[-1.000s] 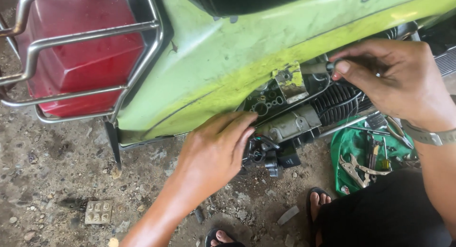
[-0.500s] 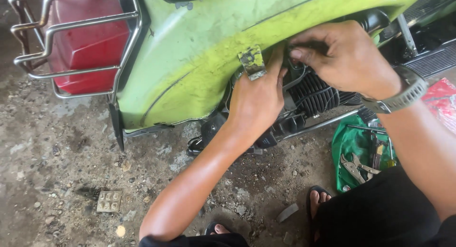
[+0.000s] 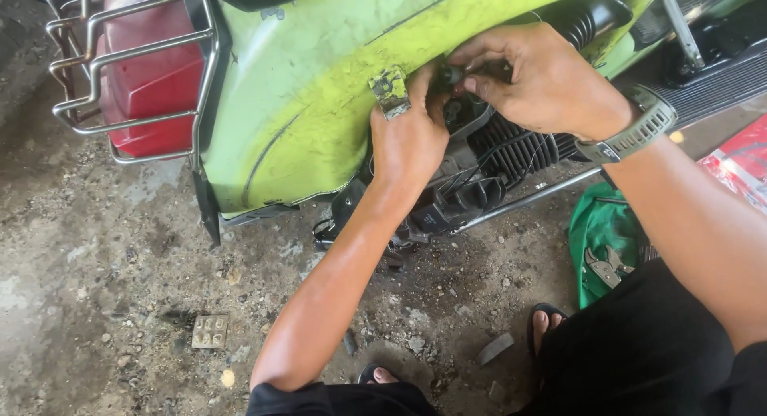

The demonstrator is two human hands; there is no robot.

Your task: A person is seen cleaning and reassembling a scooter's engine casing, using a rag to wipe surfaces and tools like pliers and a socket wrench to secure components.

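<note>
Lime-green scooter bodywork [image 3: 319,88] fills the upper view, its side opened on the finned black engine [image 3: 511,148]. Both hands meet at that opening: the left hand [image 3: 407,140] is curled against the panel edge beside a small worn metal latch [image 3: 389,90], while the right hand [image 3: 535,76], a watch [image 3: 635,132] at its wrist, pinches a small dark part [image 3: 447,74] between fingertips. Pliers [image 3: 605,264] lie on a green cloth [image 3: 599,224] on the concrete floor [image 3: 120,288].

Small dark part [image 3: 449,75] beside finned cylinder [image 3: 519,148]
</note>
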